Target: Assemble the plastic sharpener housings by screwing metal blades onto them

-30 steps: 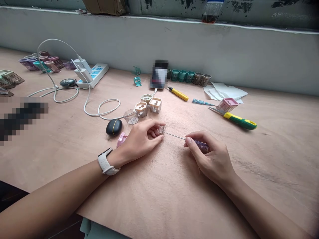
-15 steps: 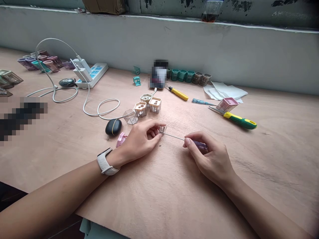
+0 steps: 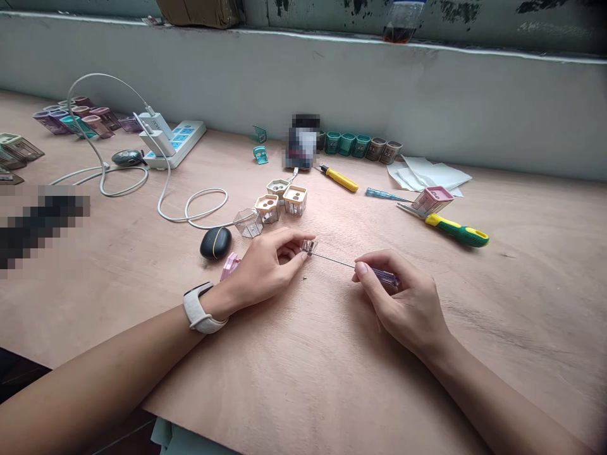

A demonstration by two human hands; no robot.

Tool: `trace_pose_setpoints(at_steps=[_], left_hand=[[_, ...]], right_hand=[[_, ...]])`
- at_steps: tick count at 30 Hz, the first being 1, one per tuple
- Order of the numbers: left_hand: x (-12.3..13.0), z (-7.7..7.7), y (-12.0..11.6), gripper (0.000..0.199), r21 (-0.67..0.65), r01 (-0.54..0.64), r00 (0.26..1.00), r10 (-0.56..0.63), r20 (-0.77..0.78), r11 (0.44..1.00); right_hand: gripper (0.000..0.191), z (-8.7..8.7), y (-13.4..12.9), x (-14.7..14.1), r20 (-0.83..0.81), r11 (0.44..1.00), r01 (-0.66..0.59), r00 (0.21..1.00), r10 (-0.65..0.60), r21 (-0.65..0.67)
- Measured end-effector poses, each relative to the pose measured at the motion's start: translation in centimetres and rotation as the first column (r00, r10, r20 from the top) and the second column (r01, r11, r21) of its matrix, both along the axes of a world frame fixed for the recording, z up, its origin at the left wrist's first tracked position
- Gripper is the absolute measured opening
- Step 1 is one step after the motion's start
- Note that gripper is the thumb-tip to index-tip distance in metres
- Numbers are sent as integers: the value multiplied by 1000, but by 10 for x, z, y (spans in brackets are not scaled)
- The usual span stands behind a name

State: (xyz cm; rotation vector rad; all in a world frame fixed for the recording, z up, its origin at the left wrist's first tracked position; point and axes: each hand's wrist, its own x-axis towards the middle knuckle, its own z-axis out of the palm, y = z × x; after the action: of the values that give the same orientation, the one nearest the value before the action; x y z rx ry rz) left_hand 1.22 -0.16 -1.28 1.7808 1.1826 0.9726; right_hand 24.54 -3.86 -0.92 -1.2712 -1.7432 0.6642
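Observation:
My left hand (image 3: 270, 262) is closed on a small clear plastic piece (image 3: 310, 246), pinched between thumb and fingers just above the wooden table. In my right hand (image 3: 403, 294) is a screwdriver (image 3: 386, 277) with a purple translucent handle. Its thin metal shaft points left, and the tip meets the clear piece. A pink part (image 3: 230, 266) lies partly hidden behind my left hand. Beyond that hand stand a clear hexagonal cup (image 3: 248, 222) and several cream-topped sharpeners (image 3: 296, 199). A tiny dark speck rests on the table below my left fingertips.
A black oval case (image 3: 216, 242) sits left of my left hand. White cables run from a power strip (image 3: 184, 140). Behind are a yellow cutter (image 3: 339, 178), a blue screwdriver (image 3: 386, 194), a yellow-green tool (image 3: 458, 230), a pink sharpener (image 3: 433, 199) and green containers (image 3: 348, 143).
My right hand has shifted slightly right with the screwdriver. My left hand still grips the clear piece in nearly the same spot.

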Motion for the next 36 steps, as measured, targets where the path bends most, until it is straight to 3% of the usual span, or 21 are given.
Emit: trace_pose_setpoints(at_steps=[19, 36], left_hand=[[0, 0, 2, 32, -45, 7, 999, -5, 39, 999], [-2, -2, 3, 31, -52, 11, 999, -9, 45, 999]], right_hand=[[13, -1, 2, 1, 50, 1000, -6, 999, 4, 29], [8, -4, 0, 1, 138, 982, -46, 990, 21, 185]])
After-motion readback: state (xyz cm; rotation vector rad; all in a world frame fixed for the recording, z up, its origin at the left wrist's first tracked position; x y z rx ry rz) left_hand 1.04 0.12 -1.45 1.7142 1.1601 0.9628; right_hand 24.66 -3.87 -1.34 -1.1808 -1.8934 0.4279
